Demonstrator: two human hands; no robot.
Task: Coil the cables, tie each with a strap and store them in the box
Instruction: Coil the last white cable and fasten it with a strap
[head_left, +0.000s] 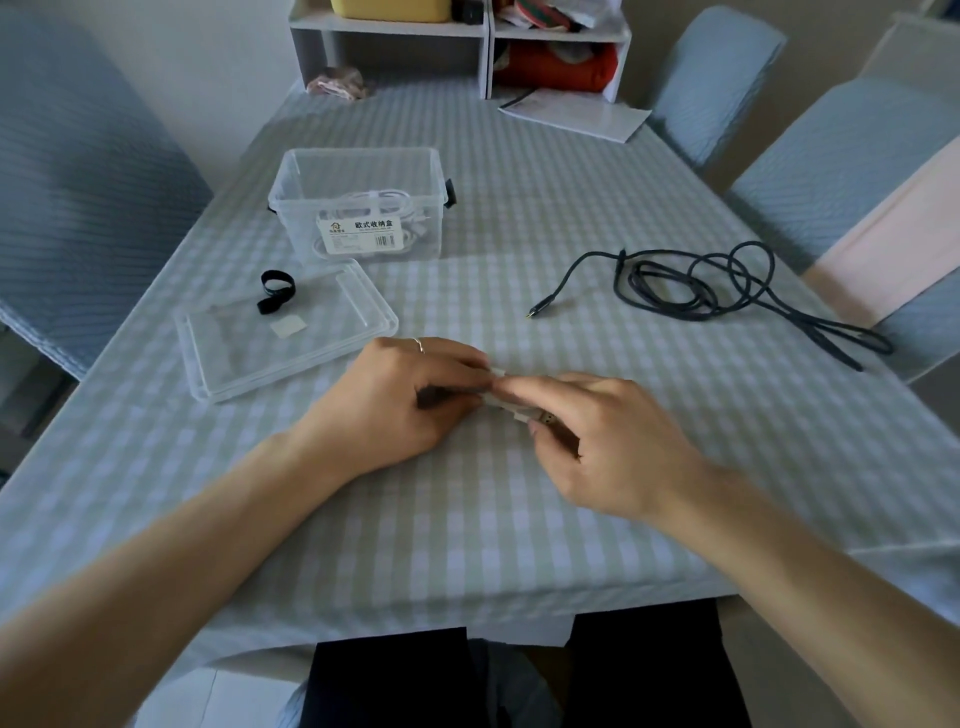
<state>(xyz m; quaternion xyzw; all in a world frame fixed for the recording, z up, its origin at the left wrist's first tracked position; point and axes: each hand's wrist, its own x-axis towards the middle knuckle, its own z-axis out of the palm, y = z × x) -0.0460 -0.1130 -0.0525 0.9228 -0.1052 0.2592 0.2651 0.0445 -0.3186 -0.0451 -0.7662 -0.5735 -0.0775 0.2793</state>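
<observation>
Both hands meet over the table (519, 519) near its front edge, on the checked cloth. Fingers of the left hand (410, 395) are curled around a small white cable bundle (511, 408), and a ring sits on one finger. Fingertips of the right hand (597, 436) pinch the same bundle from the other side, where a short white plug end shows; how the cable is wound inside the hands I cannot tell.

Toward the left edge lies the clear lid (285, 332), with a black strap (275, 291) and a small white square on it. Just behind the lid stands the clear storage box (358, 202), open, with a white cable (374, 208) inside. Near the right edge a dark cable (727, 291) lies loose, uncoiled. At the far edge stand a white shelf (457, 47) and some papers (576, 114).
</observation>
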